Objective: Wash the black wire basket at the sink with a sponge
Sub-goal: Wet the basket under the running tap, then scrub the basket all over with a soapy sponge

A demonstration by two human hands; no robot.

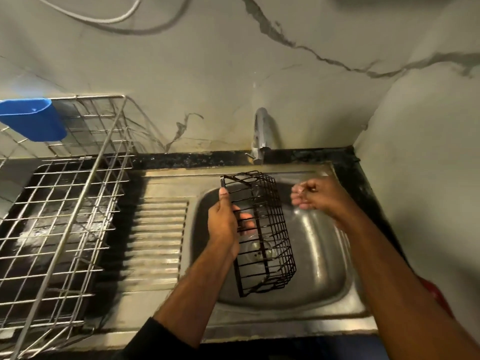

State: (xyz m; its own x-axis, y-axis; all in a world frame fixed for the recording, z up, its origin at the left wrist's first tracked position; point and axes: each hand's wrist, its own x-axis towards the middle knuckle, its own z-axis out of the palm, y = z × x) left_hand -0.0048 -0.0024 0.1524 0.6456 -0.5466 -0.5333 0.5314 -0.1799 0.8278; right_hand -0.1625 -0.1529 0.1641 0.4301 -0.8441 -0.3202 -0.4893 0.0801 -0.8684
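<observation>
The black wire basket (262,229) hangs tilted on its side over the steel sink bowl (322,255). My left hand (223,224) grips its left rim, thumb up along the edge and fingers curled through the wires. My right hand (311,193) hovers to the basket's right, over the back of the bowl, with wet fingers curled and nothing visible in it. The hand is apart from the basket. No sponge shows in view.
A chrome tap (262,133) stands at the back wall behind the sink. A ribbed drainboard (155,237) lies left of the bowl. Further left stands a steel wire dish rack (65,203) with a blue plastic cup holder (33,120). Something red (439,294) shows beside my right forearm.
</observation>
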